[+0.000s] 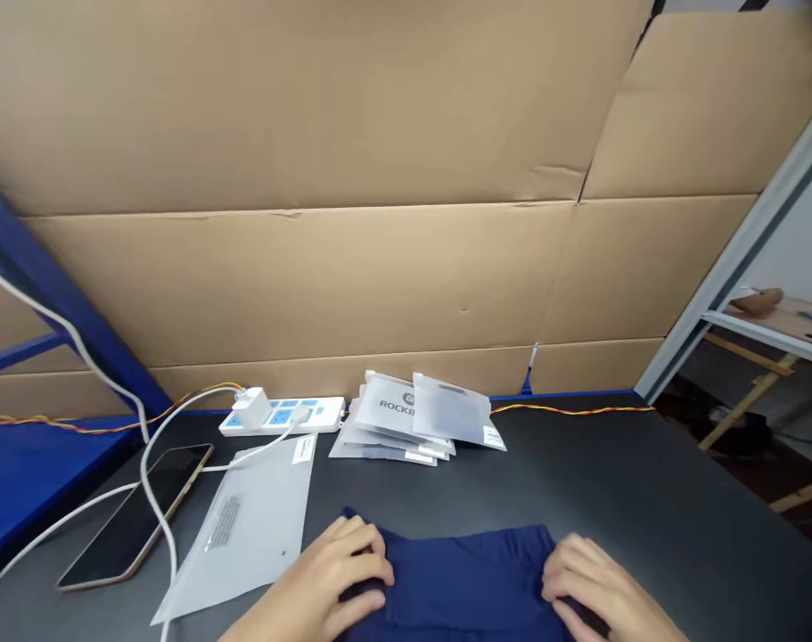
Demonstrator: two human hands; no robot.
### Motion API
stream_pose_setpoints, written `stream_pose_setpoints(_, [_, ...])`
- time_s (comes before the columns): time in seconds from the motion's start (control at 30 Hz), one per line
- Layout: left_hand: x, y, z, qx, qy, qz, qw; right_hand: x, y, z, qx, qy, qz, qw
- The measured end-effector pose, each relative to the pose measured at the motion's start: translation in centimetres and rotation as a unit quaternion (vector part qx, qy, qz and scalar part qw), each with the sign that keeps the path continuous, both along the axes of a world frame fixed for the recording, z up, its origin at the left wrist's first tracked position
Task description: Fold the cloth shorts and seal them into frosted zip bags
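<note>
A navy blue cloth garment (469,580) lies on the dark table at the bottom of the view, its lower part cut off by the frame. Its upper edge looks gathered, and seams run across its middle. At its left side, my left hand (335,575) has fingers curled over the fabric with the thumb below, gripping the edge. Across from it, my right hand (599,584) holds the right side between bent fingers and thumb. Under the fingertips the cloth is hidden.
Beside my left forearm lies a frosted plastic bag (262,517). A phone (138,517) and white cables (152,499) are farther left. Behind stand a white power strip (325,413) and a stack of frosted bags (396,415), against a cardboard wall (352,285).
</note>
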State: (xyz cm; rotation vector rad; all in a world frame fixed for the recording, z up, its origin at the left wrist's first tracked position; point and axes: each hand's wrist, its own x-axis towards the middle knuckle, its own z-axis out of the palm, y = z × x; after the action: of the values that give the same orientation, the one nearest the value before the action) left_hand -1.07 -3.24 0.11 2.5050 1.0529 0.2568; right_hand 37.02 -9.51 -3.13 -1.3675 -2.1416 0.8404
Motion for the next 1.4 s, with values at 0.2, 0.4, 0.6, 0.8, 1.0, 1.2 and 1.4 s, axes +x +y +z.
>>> stream_pose_setpoints(0.2, [1.2,3.7,1.5,-0.087,-0.092,0.010,0.992,0.4,7.3,0.5,0.037,0.062,-0.070,0.995])
stream_pose_setpoints(0.4, [3.2,3.4,-1.3,-0.009,-0.059,0.063,0.996,0.0,13.7,-1.8,0.073,0.024,-0.061,0.995])
stream_pose_setpoints(0.6, [0.7,5.6,-3.0,0.080,-0.057,0.124,0.987,1.6,13.2,-2.8,0.058,0.037,-0.059,0.996])
stream_pose_setpoints(0.8, [1.3,5.4,-1.8,0.041,-0.058,0.071,0.995,1.7,13.7,-2.5,0.051,0.045,-0.066,0.996])
stream_pose_setpoints(1.0, [0.2,6.6,-2.0,-0.112,-0.127,0.111,0.979,4.0,13.9,-2.6,0.044,0.037,-0.087,0.995])
stream_pose_setpoints(1.2, [-1.3,7.7,-2.3,-0.191,-0.152,0.129,0.961,8.5,14.9,-3.7,0.034,0.016,-0.170,0.985])
stream_pose_setpoints(1.4, [-0.8,7.4,-2.4,-0.171,-0.143,0.105,0.969,8.4,14.9,-4.1,0.041,-0.020,-0.140,0.989])
